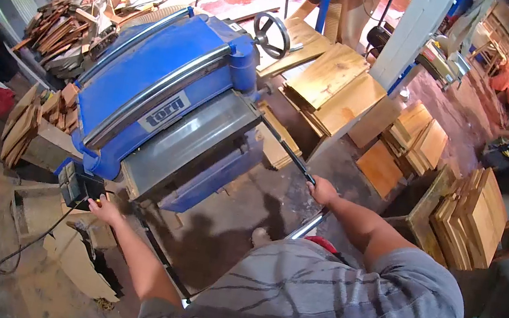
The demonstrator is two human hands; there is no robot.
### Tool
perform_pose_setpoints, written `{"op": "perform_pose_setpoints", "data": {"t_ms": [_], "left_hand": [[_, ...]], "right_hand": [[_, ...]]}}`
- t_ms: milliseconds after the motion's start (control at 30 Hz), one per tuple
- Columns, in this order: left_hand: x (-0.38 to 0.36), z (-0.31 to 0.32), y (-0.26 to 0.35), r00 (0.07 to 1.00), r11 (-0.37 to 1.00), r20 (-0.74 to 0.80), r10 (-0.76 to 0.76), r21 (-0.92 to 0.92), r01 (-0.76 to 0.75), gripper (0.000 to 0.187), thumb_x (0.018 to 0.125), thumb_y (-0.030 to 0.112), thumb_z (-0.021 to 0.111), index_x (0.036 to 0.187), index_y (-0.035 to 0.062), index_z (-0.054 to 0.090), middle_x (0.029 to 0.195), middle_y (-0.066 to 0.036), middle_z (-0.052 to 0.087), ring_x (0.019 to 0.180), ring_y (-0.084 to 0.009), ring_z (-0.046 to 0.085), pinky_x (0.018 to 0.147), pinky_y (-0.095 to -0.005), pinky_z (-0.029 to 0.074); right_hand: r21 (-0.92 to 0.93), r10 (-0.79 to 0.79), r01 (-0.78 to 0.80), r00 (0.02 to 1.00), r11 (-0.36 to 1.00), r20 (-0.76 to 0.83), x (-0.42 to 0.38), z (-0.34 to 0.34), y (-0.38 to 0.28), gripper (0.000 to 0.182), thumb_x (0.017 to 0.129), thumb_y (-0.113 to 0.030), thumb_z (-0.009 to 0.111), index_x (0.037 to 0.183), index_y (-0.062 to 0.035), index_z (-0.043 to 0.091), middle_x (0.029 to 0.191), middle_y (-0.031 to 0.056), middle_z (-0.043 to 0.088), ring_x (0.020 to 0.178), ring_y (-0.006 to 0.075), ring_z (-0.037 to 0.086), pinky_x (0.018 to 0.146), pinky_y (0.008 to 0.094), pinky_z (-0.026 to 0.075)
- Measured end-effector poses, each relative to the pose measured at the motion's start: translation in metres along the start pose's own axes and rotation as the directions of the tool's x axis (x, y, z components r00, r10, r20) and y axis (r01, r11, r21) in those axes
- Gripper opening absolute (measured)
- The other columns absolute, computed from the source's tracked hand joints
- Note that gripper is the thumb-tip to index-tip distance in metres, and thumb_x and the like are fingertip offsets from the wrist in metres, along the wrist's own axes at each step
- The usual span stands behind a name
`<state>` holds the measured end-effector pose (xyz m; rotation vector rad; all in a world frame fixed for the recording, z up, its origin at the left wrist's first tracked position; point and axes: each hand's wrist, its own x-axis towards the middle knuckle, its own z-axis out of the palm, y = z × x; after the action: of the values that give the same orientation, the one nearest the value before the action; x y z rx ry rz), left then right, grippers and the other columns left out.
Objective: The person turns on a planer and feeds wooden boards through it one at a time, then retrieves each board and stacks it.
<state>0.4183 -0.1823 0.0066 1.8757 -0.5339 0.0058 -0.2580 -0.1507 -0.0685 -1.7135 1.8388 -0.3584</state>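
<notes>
Apparently, machine reads "tora"; right hand grips bar; left hand beside box, grasp unclear.

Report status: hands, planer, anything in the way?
Left hand at switch box, grip unclear. Right hand closed on black bar. Planer dead ahead, bed towards me. Cable trailing at left, possible snag.

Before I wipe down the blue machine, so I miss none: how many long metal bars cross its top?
2 on the blue machine: the front bar above the logo plate, and the rear bar along the far side.
</notes>
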Motion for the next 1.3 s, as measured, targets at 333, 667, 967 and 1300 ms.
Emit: {"op": "perform_pose_setpoints", "data": {"t_ms": [333,667,967,1300], "left_hand": [[-0.009,-0.020,0.000,0.987,0.989,0.134,-0.086,-0.109,0.101,0.058,0.092,0.020,0.059,0.143,-0.0020,0.041,0.151,-0.022,0.034,0.136,-0.0355,0.040,0.108,-0.0411,0.033],[-0.119,0.014,-0.001,0.935,0.941,0.201,0.293,0.114,-0.319,0.055,0.087,0.005,0.059,0.138,-0.0062,0.040,0.140,-0.025,0.044,0.130,-0.0380,0.042,0.112,-0.0422,0.028],[-0.385,0.099,0.036,0.511,0.918,0.778,0.365,-0.207,-0.339,0.063,0.082,0.014,0.065,0.141,0.0041,0.044,0.147,-0.024,0.039,0.140,-0.0402,0.031,0.116,-0.0479,0.023],[-0.517,0.241,0.157,0.446,0.870,0.842,-0.303,0.053,0.490,0.049,0.091,0.022,0.064,0.129,0.0034,0.039,0.111,-0.010,0.060,0.081,-0.0174,0.061,0.066,-0.0324,0.052]], "right_hand": [[0.022,-0.005,0.005,1.000,1.000,0.021,0.003,0.000,0.004,0.024,0.095,-0.029,0.053,0.092,-0.0055,0.057,0.080,0.0181,0.065,0.082,0.0401,0.063,0.073,0.0489,0.047],[0.039,-0.003,0.001,0.999,0.999,0.045,0.002,-0.003,-0.001,0.022,0.096,-0.027,0.052,0.091,-0.0057,0.057,0.078,0.0168,0.064,0.079,0.0383,0.063,0.072,0.0483,0.047],[0.232,-0.047,-0.004,0.976,0.973,0.215,0.010,0.004,0.017,0.022,0.098,-0.026,0.050,0.100,-0.0043,0.052,0.082,0.0148,0.063,0.071,0.0284,0.063,0.066,0.0442,0.050],[0.418,-0.345,-0.084,0.432,0.904,0.833,0.085,-0.080,0.079,0.066,0.094,-0.058,0.052,0.131,-0.0029,0.053,0.113,0.0157,0.064,0.104,0.0248,0.061,0.088,0.0377,0.049]]}}
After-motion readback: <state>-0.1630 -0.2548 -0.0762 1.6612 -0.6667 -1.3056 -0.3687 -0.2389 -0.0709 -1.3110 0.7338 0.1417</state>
